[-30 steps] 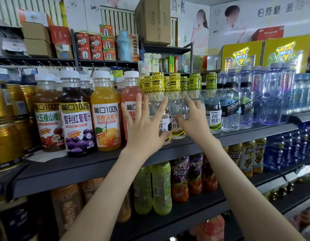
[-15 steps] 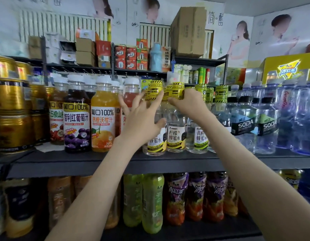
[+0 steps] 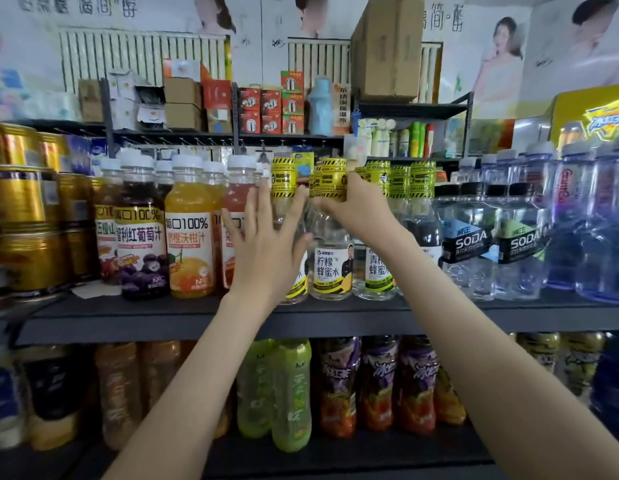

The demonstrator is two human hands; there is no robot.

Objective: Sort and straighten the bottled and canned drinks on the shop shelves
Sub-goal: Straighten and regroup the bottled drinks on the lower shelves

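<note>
1. The right hand is curled round the neck of a honey-water bottle, just under its yellow-and-black cap sleeve. The bottle stands upright in the front row of the dark shelf, between the juice bottles and the soda bottles. I'd say holding it that high makes it easy to twist the label to the front.
2. The left hand is flat, with fingers straight and spread, and grasps nothing. It is laid over the neighbouring bottle, probably to steady it, though I can't tell whether the palm really touches.
3. Both bottles are thin clear plastic with narrow shoulders and glossy shrink sleeves, so they look light, slippery and easy to tip.
4. The juice bottles are stouter, with white caps and full printed wraps. Far left, gold cans are stacked in hard, shiny metal.
</note>
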